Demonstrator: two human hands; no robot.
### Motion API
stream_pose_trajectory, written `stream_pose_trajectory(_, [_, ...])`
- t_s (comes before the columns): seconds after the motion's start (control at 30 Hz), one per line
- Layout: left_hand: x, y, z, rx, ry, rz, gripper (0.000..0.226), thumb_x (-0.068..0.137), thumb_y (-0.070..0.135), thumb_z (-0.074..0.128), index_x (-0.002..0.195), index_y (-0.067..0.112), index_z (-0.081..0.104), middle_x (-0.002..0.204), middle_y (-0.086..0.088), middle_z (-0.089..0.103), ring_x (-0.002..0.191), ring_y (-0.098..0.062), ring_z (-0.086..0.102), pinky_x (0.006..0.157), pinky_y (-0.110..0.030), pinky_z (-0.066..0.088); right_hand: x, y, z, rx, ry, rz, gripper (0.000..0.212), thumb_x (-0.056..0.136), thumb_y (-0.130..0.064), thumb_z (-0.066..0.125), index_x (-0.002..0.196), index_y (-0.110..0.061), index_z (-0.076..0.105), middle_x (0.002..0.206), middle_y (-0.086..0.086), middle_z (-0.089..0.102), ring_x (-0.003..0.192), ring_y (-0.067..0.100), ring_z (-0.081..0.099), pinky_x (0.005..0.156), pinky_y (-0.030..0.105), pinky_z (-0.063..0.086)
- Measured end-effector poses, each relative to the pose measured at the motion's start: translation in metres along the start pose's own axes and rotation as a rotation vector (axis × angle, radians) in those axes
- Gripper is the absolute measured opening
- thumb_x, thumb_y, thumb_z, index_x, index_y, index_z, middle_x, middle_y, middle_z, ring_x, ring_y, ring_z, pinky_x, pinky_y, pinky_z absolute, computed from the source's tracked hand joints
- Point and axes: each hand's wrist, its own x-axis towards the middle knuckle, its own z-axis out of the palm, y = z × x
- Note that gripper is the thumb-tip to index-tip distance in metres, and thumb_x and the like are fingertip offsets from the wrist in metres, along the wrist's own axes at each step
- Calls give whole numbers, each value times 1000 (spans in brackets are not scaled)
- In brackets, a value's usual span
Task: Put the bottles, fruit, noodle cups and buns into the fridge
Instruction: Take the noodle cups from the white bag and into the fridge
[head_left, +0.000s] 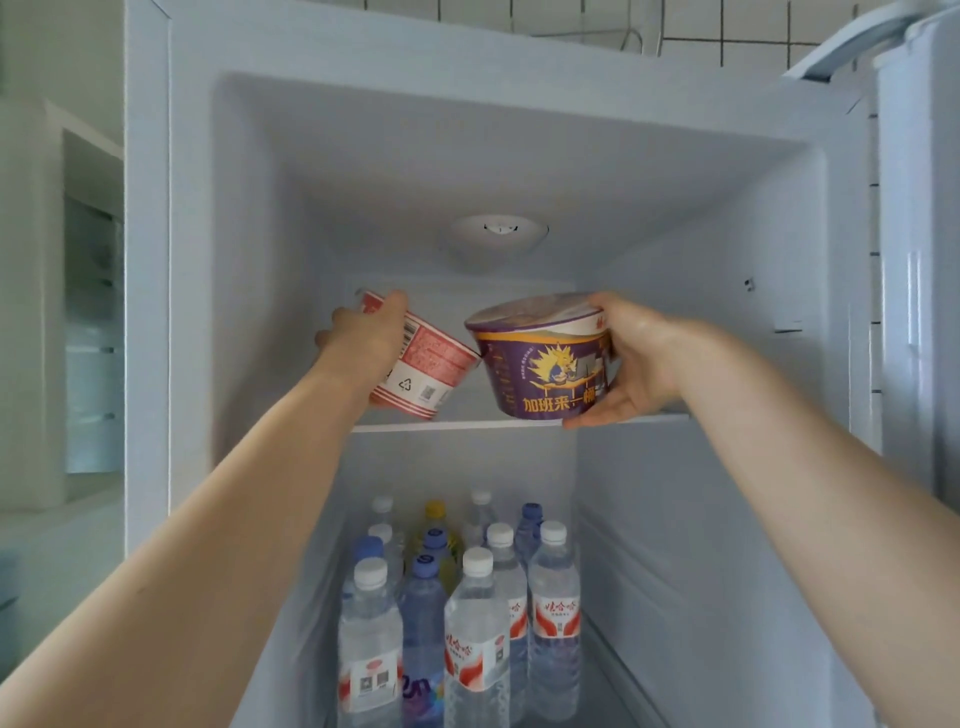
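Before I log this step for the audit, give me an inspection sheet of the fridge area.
Surface: upper glass shelf looks bare.
Job's things: red noodle cup tilted, purple noodle bowl upright, both at the upper shelf; bottles stand packed in the compartment below.
Clutter: nothing seen.
Hands: left hand holds the red cup; right hand holds the purple bowl.
Cables: nothing seen.
Surroundings: fridge door open at right; tiled wall above.
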Motion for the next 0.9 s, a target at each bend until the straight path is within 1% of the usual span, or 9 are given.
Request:
stream_pose_trajectory(0.13, [12,-3,-1,96,117,36,80,77,65,39,128,5,41,119,-19,60,107,-36,59,98,-42,46,13,-1,-3,-178,94,18,81,82,-80,16,107,-13,54,82,25,72,71,43,71,54,37,58])
stream_pose_trajectory(0.23, [23,-7,1,159,195,39,65,92,57,37,127,2,41,118,-20,60,109,-35,57,100,-38,42,17,0,-2,-293,182,-20,84,83,-78,18,106,-7,56,96,26,69,62,37,71,46,32,57])
stream_pose_trajectory(0.37, [22,-15,7,174,191,74,53,102,37,32,142,3,25,136,-23,47,120,-40,50,98,-37,41,19,5,4,-299,301,-133,59,93,-55,28,86,-5,58,52,17,66,44,29,67,36,27,50])
stream_pose_trajectory(0.43, [18,-21,8,197,185,79,60,102,41,32,149,6,18,147,-25,35,129,-41,42,106,-40,36,21,7,8,-272,353,-195,58,93,-53,28,87,-4,59,49,13,65,44,28,67,38,28,52])
stream_pose_trajectory(0.53, [11,-30,9,264,198,181,68,99,50,38,152,12,18,158,-22,10,140,-39,28,114,-42,25,27,12,10,-426,532,-313,77,92,-66,18,107,-4,61,95,19,70,86,34,69,80,36,55])
stream_pose_trajectory(0.63, [1,-41,10,423,120,339,79,89,51,59,151,23,20,161,-7,-4,143,-37,20,115,-52,26,31,30,18,-469,632,-571,81,88,-74,20,138,-12,37,123,16,60,111,33,57,80,34,39])
stream_pose_trajectory(0.77, [0,-46,7,490,138,419,85,70,36,84,140,19,39,149,-12,24,129,-36,42,110,-45,38,30,48,35,-355,418,-727,88,81,-69,53,148,-32,10,142,8,41,116,26,51,86,27,40])
stream_pose_trajectory(0.83, [1,-44,8,522,183,430,77,67,36,87,130,16,48,134,-10,38,115,-34,52,102,-43,45,33,49,37,-407,445,-762,91,78,-56,68,147,-28,15,139,9,41,111,25,52,84,26,41])
stream_pose_trajectory(0.9, [3,-43,10,551,205,424,72,67,37,86,125,15,50,126,-9,41,109,-33,54,98,-43,48,38,48,36,-424,495,-809,82,74,-50,75,137,-25,29,124,7,50,94,18,51,65,16,38])
